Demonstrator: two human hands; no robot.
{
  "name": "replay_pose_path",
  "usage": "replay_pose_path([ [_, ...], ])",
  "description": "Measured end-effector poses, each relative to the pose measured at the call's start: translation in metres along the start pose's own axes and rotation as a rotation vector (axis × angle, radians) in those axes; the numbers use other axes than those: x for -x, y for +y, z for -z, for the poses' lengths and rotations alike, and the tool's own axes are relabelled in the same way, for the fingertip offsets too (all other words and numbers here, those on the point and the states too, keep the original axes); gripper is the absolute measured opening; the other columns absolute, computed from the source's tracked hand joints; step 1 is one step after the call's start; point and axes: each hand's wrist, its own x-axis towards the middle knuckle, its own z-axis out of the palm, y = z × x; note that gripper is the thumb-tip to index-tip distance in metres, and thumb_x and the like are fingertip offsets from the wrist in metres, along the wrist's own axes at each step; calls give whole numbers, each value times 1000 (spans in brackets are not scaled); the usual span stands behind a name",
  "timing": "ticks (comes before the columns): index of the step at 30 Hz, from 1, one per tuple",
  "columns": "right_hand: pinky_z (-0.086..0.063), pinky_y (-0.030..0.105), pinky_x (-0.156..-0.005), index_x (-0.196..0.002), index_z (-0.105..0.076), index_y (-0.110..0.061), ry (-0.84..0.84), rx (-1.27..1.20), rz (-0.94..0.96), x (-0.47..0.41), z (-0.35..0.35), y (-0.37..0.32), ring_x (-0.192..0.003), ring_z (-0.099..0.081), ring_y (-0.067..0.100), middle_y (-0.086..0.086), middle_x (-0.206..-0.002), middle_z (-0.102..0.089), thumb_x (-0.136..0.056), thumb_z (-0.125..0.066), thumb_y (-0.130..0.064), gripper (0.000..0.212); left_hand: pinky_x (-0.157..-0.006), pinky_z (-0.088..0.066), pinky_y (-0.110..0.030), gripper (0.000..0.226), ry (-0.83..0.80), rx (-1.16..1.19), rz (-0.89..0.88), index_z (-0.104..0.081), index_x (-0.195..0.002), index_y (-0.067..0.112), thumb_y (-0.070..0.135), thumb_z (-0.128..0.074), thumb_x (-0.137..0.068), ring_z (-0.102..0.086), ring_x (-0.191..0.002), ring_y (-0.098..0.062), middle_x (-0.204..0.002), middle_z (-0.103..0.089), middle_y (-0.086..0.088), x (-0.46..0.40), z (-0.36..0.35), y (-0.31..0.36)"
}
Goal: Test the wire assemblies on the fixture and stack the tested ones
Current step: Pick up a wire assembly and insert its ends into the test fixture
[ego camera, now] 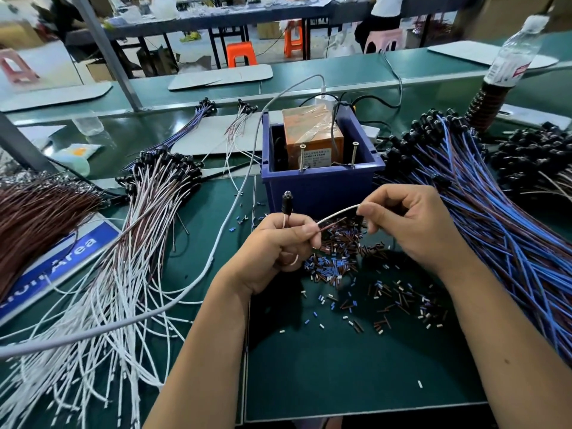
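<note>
At nine o'clock, a heap of white-and-brown wire assemblies [136,243] fans across the green surface [340,366]. Near centre, the left hand [278,243] grips one wire assembly [286,202], fingers curled round it, its black capped end standing upright above the fist. The right hand [411,224] pinches the white lead's free end between thumb and forefinger. At twelve o'clock sits the blue fixture box [318,187] with two upright screws. Cut insulation bits [356,274] litter the surface below. Blue wire assemblies [495,212] pile at three o'clock.

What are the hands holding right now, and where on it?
One wire assembly: left hand grips below its black cap, right hand pinches the white lead's end.
</note>
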Motion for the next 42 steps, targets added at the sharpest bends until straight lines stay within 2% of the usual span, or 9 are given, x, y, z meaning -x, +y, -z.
replay_pose_path([
  [3,-45,10,-61,-95,-78,-11,19,-47,-13,1,1,1,-59,-61,5,6,-67,-70,-96,-72,-19,10,-41,-17,-14,8,3,122,-40,-63,-95,11,19,-62,-93,-22,-44,-1,-55,-31,9,1,-2,1],
  [6,-43,8,-59,-106,-77,-12,17,-68,-33,1,-1,2,-56,-59,4,7,-67,-70,-99,-69,-10,10,-40,-21,-14,28,90,187,-126,-55,-107,14,17,-71,-84,-25,-43,-2,-59,-31,4,0,-4,-1],
  [11,-36,27,-50,-104,-74,-13,-63,-184,-47,2,8,-1,-54,-46,31,13,-70,-69,-100,-63,-5,14,-40,-24,-14,15,203,217,-195,-61,-83,16,18,-57,-98,-24,-45,-5,-61,-30,-2,-2,-6,1],
  [18,-49,27,-65,-111,-78,-8,-322,-709,19,9,40,-6,-66,-57,22,19,-94,-76,-96,-65,-35,33,-41,-22,-16,30,225,192,-240,-72,-80,15,22,-52,-102,-25,-47,-7,-55,-47,2,-3,-5,0],
  [22,-48,30,-73,-129,-70,-4,-357,-939,92,10,34,-2,-72,-59,17,16,-112,-75,-97,-60,-19,37,-40,-22,-17,29,195,162,-235,-73,-82,16,23,-52,-101,-20,-46,-9,-57,-51,-1,-6,-6,-1],
  [29,-31,25,-51,-104,-81,-22,-72,-744,0,4,15,0,-55,-57,10,3,-90,-79,-87,-77,-44,28,-44,-23,-20,29,214,-73,-264,-74,-89,13,27,-53,-104,-22,-47,-12,-70,-64,-9,-9,-9,-12],
  [36,-39,19,-42,-89,-77,-11,-394,-534,-312,7,2,-3,-49,-56,15,15,-73,-72,-95,-68,-46,37,-45,-21,-20,29,268,-139,-338,-77,-103,14,37,-59,-100,-22,-43,-6,-56,-51,13,-10,-14,-16],
  [40,-35,18,-41,-91,-76,-9,-512,-359,-369,7,-12,-5,-48,-53,14,17,-74,-73,-102,-56,-34,33,-44,-27,-16,27,160,-115,-341,-75,-102,11,27,-54,-105,-29,-43,1,-121,-74,-2,-9,-15,-14],
  [42,-35,18,-40,-92,-75,-7,-496,-301,-349,7,-16,-6,-48,-52,14,15,-73,-73,-104,-56,-32,34,-47,-34,-10,27,163,-158,-324,-74,-102,5,20,-53,-106,-41,-44,4,-89,-77,8,-10,-18,-15],
])
